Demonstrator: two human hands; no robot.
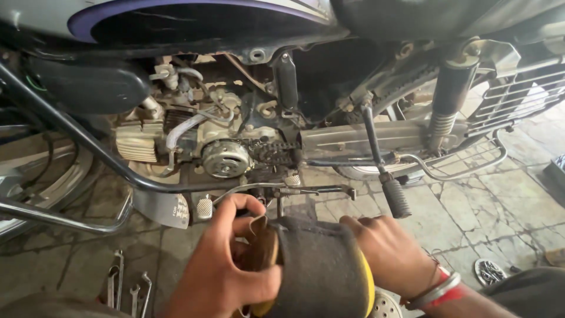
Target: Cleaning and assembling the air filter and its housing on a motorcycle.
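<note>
A dark grey foam air filter (321,271) with a yellow edge sits low in the middle, held between both hands. The left hand (220,265) curls closed on its folded brown inner lip; the right hand (391,253) wraps its outer side. Behind stands a motorcycle (247,129), spanners (126,285) lying on the cracked stone floor (500,206).

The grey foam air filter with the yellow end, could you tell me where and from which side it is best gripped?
Probably around its rounded grey body, one hand on each side, as now. The air filter is a soft, wide cylinder with its yellow end facing right. The left hand pinches the open folded edge on the left, while the right hand steadies the upper right side. Coming from the sides spreads pressure and keeps the open end reachable.
</note>
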